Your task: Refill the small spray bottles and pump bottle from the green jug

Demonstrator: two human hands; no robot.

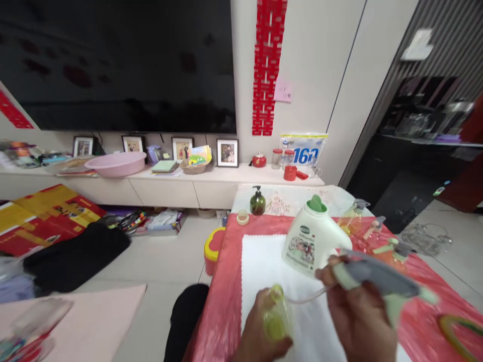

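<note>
My left hand (260, 329) is wrapped round a small clear spray bottle (277, 317) with yellow-green liquid in it, its neck uncovered. In my right hand (360, 314) is a grey and pale green trigger spray head (381, 274), tilted and slightly blurred. A thin clear tube runs from the head towards the bottle's neck; whether its tip is inside I cannot tell. Behind both hands a large white detergent jug (305, 241) stands upright on a white mat (260, 261), its green spout uncapped. A pale cap (242, 217) lies on the table to its left.
A dark green pump bottle (257, 201) stands at the table's back. To the right are several spray bottles (354, 216) and a roll of tape (458, 337). Red plastic (215, 322) covers the table. A yellow-rimmed bin (211, 251) stands on the floor at left.
</note>
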